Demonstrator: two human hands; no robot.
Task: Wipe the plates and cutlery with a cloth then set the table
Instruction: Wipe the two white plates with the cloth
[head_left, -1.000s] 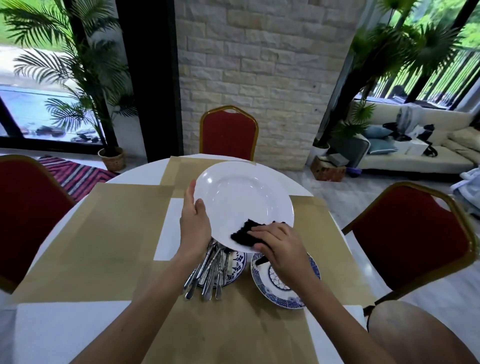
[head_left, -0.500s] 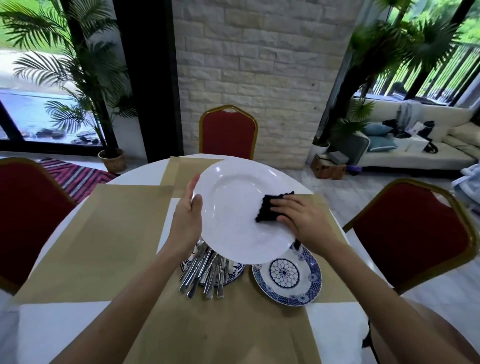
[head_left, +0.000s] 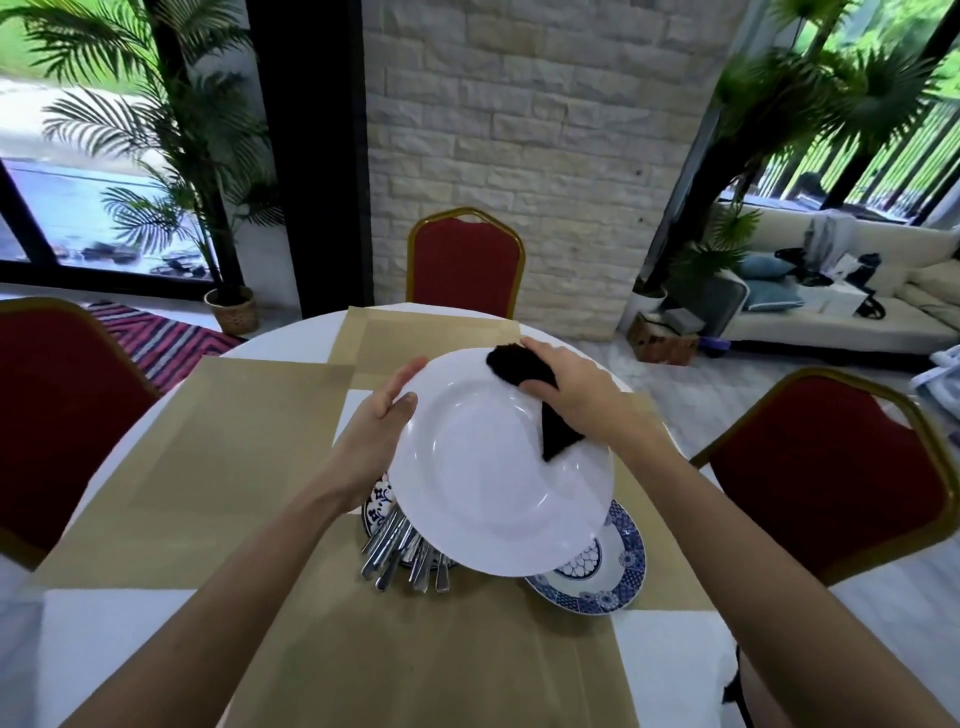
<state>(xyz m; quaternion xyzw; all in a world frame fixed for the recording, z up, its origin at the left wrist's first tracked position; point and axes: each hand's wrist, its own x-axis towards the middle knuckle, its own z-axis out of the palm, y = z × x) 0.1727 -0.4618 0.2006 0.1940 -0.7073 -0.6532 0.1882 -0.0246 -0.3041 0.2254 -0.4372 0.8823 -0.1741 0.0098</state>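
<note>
The left hand (head_left: 382, 434) grips the left rim of the round white china plate (head_left: 493, 478), tilted above the steel cutlery (head_left: 402, 558), steadying it while the right hand (head_left: 582, 397) pinches a black cloth (head_left: 517, 366) over its far rim.

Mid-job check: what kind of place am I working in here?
Probably a dining area in a home or villa: a round table with tan placemats, red gold-framed chairs around it, and a cream sofa beyond by large windows.

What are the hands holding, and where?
The left hand holds the white plate by its left rim; the right hand grips a black cloth at the plate's far rim.
</note>
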